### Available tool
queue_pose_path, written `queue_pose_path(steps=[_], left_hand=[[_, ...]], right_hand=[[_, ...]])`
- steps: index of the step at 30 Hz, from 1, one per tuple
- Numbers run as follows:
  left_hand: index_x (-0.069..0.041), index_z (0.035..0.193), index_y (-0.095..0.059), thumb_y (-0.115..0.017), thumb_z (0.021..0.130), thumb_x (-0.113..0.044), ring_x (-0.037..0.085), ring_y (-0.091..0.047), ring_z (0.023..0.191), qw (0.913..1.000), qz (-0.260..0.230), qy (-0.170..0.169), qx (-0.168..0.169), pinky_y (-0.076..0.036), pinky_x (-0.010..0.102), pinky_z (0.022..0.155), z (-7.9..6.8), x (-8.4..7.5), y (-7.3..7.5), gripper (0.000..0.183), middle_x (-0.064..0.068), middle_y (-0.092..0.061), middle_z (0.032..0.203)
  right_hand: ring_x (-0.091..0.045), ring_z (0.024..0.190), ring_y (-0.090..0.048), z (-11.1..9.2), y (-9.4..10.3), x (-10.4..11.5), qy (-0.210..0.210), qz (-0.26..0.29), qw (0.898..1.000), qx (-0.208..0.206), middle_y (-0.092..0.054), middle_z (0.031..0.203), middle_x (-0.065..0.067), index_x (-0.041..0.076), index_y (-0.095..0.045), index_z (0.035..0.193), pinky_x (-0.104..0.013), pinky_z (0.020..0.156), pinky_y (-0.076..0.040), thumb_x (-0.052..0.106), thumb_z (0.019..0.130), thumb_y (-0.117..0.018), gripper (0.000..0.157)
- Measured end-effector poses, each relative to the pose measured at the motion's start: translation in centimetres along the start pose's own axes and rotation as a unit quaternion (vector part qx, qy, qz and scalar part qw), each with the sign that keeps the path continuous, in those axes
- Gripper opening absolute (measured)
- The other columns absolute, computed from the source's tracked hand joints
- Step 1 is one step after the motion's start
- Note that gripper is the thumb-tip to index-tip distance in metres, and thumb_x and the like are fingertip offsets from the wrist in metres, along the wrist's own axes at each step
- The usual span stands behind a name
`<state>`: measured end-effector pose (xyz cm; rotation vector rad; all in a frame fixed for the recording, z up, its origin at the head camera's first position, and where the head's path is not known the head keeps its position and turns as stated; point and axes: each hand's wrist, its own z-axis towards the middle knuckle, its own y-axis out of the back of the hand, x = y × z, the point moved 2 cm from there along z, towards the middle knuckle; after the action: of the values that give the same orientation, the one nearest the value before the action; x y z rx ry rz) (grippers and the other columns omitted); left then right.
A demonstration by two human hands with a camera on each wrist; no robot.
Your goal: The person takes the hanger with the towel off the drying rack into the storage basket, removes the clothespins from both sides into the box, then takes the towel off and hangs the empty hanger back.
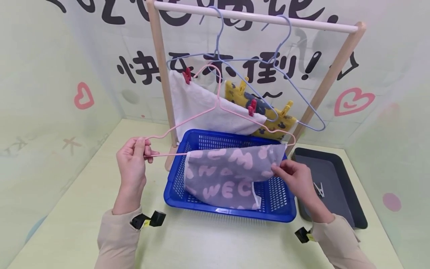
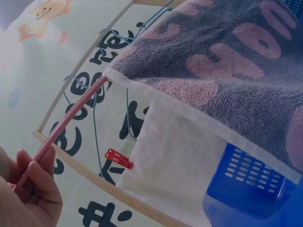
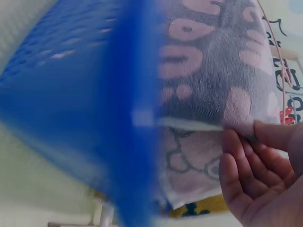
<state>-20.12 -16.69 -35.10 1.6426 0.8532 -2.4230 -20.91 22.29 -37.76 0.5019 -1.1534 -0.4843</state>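
My left hand (image 1: 132, 157) grips the left end of a pink hanger (image 1: 201, 115) in the head view. Over the hanger's lower bar hangs a grey towel (image 1: 231, 168) with pink letters, above the blue basket. With thumb and fingers my right hand (image 1: 297, 177) pinches the towel's right edge. The left wrist view shows the left hand (image 2: 35, 189) curled round the pink bar, the towel (image 2: 227, 56) draped farther along it. In the right wrist view, the right hand (image 3: 265, 175) pinches the towel (image 3: 213, 66) at its edge; a second layer shows beneath.
A blue perforated basket (image 1: 231, 212) stands under the towel. Behind it, a rack (image 1: 255, 15) bears two blue hangers (image 1: 218, 56), a white towel (image 1: 205, 108) with red clips and a yellow towel (image 1: 262, 108) with yellow clips. A grey tray (image 1: 336, 186) at right contains a clothespin (image 1: 319, 189).
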Motion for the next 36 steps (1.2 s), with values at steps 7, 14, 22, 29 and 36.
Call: queue_pose_path(steps=[7, 14, 22, 29, 36], left_hand=[[-0.005, 0.069, -0.06, -0.049, 0.096, -0.004, 0.008, -0.052, 0.043, 0.9999, -0.007, -0.002, -0.011, -0.038, 0.014, 0.039, 0.1, 0.2, 0.0, 0.029, 0.001, -0.047, 0.051], [-0.005, 0.07, -0.061, -0.05, 0.096, -0.005, 0.008, -0.054, 0.042, 1.0, -0.001, 0.003, -0.002, -0.037, 0.014, 0.038, 0.1, -0.2, 0.4, 0.029, 0.001, -0.048, 0.05], [-0.004, 0.07, -0.061, -0.05, 0.096, -0.005, 0.007, -0.053, 0.042, 0.9999, 0.007, 0.006, 0.008, -0.037, 0.014, 0.037, 0.0, -0.2, 0.3, 0.029, 0.001, -0.048, 0.051], [-0.002, 0.07, -0.06, -0.049, 0.096, -0.003, 0.008, -0.056, 0.042, 0.9999, -0.009, -0.008, -0.005, -0.035, 0.014, 0.037, 0.0, -0.1, 0.0, 0.028, 0.001, -0.048, 0.05], [-0.004, 0.071, -0.061, -0.051, 0.096, -0.006, 0.009, -0.057, 0.042, 0.9997, 0.002, -0.02, -0.012, -0.038, 0.014, 0.038, 0.2, -0.5, 0.2, 0.027, 0.001, -0.049, 0.051]], right_hand=[[-0.017, 0.054, -0.054, -1.5, -0.5, -0.6, 0.026, 0.0, 0.998, 0.062, -0.063, 0.067, -0.005, 0.005, -0.066, 0.077, -0.02, 0.048, -0.045, 0.009, 0.084, -0.07, 0.009], [-0.005, 0.066, -0.057, -0.7, -0.3, -0.9, -0.045, 0.008, 0.998, 0.045, -0.067, 0.083, -0.014, -0.002, -0.066, 0.096, -0.016, 0.059, -0.048, 0.016, 0.085, -0.07, 0.022], [-0.008, 0.079, -0.061, 1.6, 1.2, 0.2, -0.123, 0.096, 0.986, -0.06, -0.063, 0.092, 0.0, -0.005, -0.058, 0.113, -0.016, 0.072, -0.052, 0.028, 0.091, -0.063, 0.04], [-0.006, 0.063, -0.055, 1.4, 0.8, 0.1, -0.083, 0.045, 0.995, -0.045, -0.063, 0.074, -0.005, -0.006, -0.064, 0.09, -0.017, 0.06, -0.051, 0.018, 0.09, -0.064, 0.024], [-0.013, 0.058, -0.055, -0.8, 0.0, -0.4, -0.044, -0.008, 0.999, 0.021, -0.063, 0.069, -0.008, -0.002, -0.066, 0.083, -0.018, 0.053, -0.047, 0.012, 0.085, -0.069, 0.014]])
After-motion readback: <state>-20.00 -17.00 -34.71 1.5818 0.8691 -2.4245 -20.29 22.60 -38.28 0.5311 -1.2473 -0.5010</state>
